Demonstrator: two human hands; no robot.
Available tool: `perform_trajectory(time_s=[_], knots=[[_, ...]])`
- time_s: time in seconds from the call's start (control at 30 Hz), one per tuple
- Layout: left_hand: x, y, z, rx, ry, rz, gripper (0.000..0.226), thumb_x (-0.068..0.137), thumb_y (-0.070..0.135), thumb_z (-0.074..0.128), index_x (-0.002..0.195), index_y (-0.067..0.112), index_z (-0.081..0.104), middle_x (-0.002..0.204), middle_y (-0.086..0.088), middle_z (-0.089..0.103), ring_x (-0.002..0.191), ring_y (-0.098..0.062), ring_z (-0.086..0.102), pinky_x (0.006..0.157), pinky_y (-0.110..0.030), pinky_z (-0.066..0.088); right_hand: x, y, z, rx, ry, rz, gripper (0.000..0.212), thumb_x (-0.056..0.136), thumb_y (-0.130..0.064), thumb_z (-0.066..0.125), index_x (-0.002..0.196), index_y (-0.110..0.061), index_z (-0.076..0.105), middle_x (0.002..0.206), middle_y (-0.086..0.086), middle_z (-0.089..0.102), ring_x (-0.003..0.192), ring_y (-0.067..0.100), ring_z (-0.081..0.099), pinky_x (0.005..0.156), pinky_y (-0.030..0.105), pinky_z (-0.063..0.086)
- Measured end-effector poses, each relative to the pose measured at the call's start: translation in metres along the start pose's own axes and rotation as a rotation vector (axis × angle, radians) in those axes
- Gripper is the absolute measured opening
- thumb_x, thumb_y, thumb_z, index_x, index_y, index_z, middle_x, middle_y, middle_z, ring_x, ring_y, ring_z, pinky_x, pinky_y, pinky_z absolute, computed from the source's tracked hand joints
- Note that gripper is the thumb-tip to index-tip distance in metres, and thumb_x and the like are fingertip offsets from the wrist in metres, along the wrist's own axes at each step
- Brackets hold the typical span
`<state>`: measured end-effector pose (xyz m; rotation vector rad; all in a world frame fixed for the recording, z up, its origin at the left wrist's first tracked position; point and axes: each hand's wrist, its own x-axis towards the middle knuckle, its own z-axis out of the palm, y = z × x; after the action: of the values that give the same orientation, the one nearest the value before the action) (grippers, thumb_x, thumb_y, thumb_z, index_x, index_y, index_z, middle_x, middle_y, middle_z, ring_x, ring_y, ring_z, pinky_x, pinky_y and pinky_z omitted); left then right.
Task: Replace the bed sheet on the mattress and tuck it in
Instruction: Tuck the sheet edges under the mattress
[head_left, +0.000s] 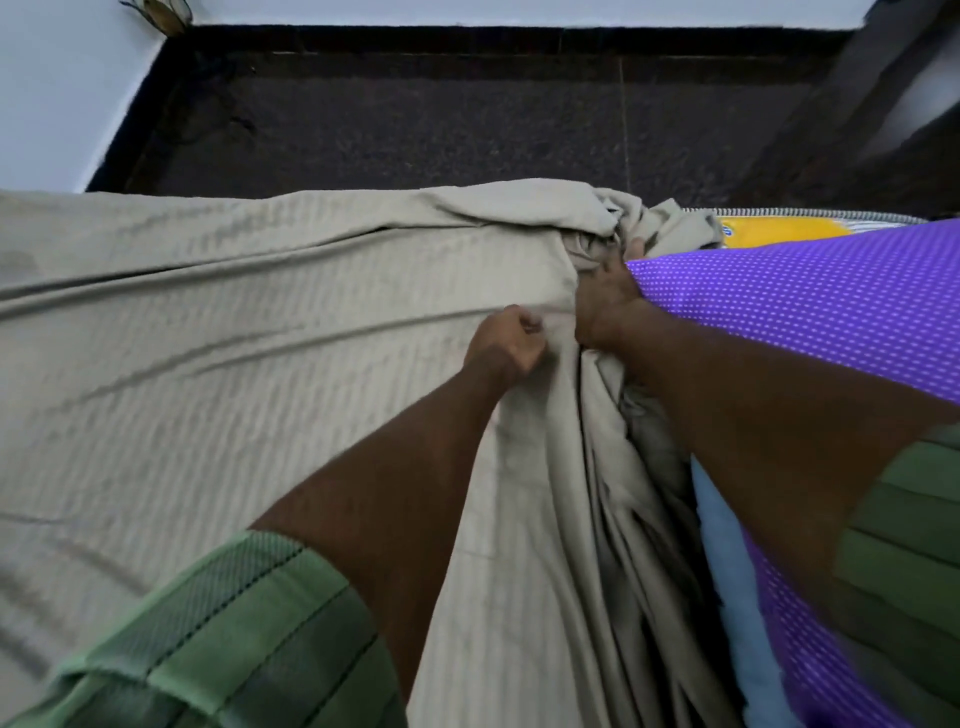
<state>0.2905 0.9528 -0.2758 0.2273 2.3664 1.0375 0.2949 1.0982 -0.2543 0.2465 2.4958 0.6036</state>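
A beige striped bed sheet (218, 364) lies spread over the left part of the mattress (810, 306), whose purple dotted cover lies bare on the right, the sheet's edge bunched in folds where the two meet. The right hand (605, 301) grips that bunched cloth, its fingers buried in it, and just beside it the left hand (506, 345) pinches a fold with curled fingers.

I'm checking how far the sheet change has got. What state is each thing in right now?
beige sheet: spread over the left part, bunched in folds at the right
purple dotted mattress: uncovered on the right side
left hand: pinches a fold of the sheet
right hand: grips the bunched sheet at the mattress edge
yellow label: showing at the far edge, partly hidden by the sheet
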Motion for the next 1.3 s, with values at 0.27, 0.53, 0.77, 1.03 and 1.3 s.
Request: perform_trajectory(time_s=[0.27,0.53,0.77,1.03,1.3], knots=[[-0.057,0.034,0.029,-0.157,0.249,-0.144,0.022,0.096,0.024,0.056,0.105,0.019,0.075,0.114,0.001,0.075,0.112,-0.02,0.066,0.095,-0.025,0.047,-0.065,-0.004,0.021,0.726,0.161,-0.028,0.031,0.099,-0.027,0.055,0.126,-0.013,0.061,0.135,0.015,0.06,0.129,0.037,0.055,0.108,0.043,0.042],[-0.153,0.139,0.022,-0.15,0.304,-0.165,0.033,0.097,0.031,0.052,0.105,0.008,0.075,0.109,-0.016,0.074,0.106,-0.034,0.067,0.09,-0.039,0.053,-0.193,0.059,-0.019,1.685,0.158,0.188,0.011,0.084,-0.017,0.062,0.075,-0.012,0.067,0.084,0.003,0.066,0.083,0.021,0.06,0.082,0.041,0.055],[-0.243,0.252,0.079,-0.123,0.213,-0.039,0.02,0.091,0.023,0.054,0.075,0.016,0.062,0.098,-0.011,0.075,0.097,-0.031,0.068,0.082,-0.036,0.051,-0.296,0.189,0.002,1.569,0.457,0.437,0.024,0.083,-0.002,0.056,0.089,-0.018,0.073,0.096,0.003,0.075,0.096,0.025,0.068,0.085,0.034,0.055],[-0.319,0.28,0.181,0.275,0.202,0.148,0.062,0.069,0.046,0.086,0.125,0.036,0.061,0.134,0.002,0.051,0.126,-0.026,0.049,0.105,-0.043,0.041,-0.385,0.287,0.143,1.232,0.126,0.495,0.112,0.07,-0.069,0.08,0.159,-0.039,0.019,0.165,0.006,0.022,0.149,0.035,0.025,0.117,0.055,0.026],[-0.326,0.164,0.178,-0.003,0.121,-0.252,0.15,0.043,0.085,0.085,0.162,0.034,0.008,0.169,-0.006,0.02,0.152,-0.028,0.028,0.124,-0.05,0.024,-0.4,0.244,0.247,1.754,-0.143,0.6,0.163,0.023,-0.085,0.085,0.157,-0.041,0.003,0.162,0.01,0.033,0.144,0.039,0.039,0.117,0.06,0.035]])
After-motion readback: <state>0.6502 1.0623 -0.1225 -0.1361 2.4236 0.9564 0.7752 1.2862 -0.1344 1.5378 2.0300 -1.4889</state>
